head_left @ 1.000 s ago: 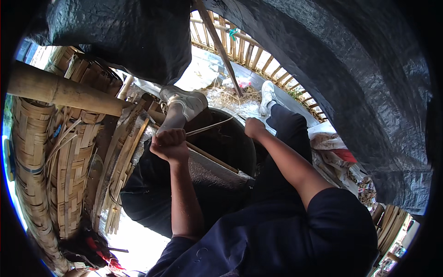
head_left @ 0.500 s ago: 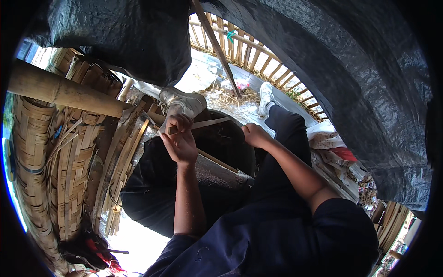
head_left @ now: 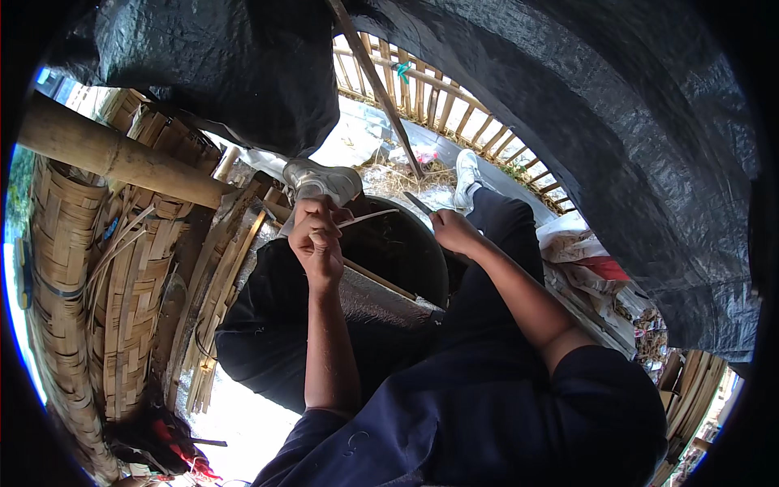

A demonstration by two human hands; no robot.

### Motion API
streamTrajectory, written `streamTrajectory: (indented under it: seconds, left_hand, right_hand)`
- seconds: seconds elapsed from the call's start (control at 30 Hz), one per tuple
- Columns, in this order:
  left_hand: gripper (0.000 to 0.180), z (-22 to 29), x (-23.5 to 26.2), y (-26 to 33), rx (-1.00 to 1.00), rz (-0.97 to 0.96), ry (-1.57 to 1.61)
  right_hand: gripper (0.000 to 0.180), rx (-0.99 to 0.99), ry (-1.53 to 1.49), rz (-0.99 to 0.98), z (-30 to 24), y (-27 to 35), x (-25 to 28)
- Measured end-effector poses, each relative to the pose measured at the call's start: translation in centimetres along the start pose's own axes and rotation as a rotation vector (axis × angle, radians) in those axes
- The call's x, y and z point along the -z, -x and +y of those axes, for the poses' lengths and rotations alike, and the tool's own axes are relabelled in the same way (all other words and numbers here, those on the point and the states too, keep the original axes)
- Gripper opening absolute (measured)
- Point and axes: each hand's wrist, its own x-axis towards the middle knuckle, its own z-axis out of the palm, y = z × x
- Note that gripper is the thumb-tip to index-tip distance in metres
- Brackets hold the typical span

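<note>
Two hands: left hand [head_left: 318,239] pinches thin bamboo strip [head_left: 369,216]; right hand [head_left: 453,231] grips blade [head_left: 419,203].

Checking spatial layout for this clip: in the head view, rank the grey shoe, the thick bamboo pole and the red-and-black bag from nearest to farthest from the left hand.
From the left hand:
1. Grey shoe, just above the hand.
2. Thick bamboo pole, upper left, beyond the woven bamboo.
3. Red-and-black bag, far down at the lower left.

The person wears a dark navy short-sleeved shirt [head_left: 487,422] and dark trousers [head_left: 503,235]. Both forearms are bare. On the feet are white lace-up sneakers [head_left: 324,180] with white socks.
</note>
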Motion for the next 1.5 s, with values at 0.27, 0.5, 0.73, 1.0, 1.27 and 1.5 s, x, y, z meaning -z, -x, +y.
streamTrajectory:
  seconds: [0.27,0.5,0.73,1.0,1.27,1.5]
  left_hand:
    - [0.063,1.0,-0.5,0.0,0.189,-0.115,0.119]
    - [0.063,0.2,0.5,0.9,0.138,-0.074,0.168]
    - [0.059,0.7,0.5,1.2,0.157,-0.056,0.191]
    - [0.069,0.8,0.1,1.2,0.193,-0.105,0.176]
    - [0.074,0.1,-1.9,1.7,0.176,-0.121,-0.029]
    - [0.068,-0.9,-2.9,3.1,0.083,-0.023,-0.034]
  right_hand:
    - [0.038,-0.03,-0.043,-0.038,-0.9,1.1,0.5]
    - [0.038,0.07,0.007,-0.001,-0.2,1.2,-0.6]
    - [0.04,0.061,0.039,-0.026,-0.3,1.6,-1.2]
    - [0.041,0.052,0.05,-0.041,-1.0,2.0,-1.4]
    - [0.04,0.02,-0.006,-0.058,-3.3,2.5,-1.4]
    - [0.037,0.033,-0.313,0.016,-5.4,3.2,-2.8]
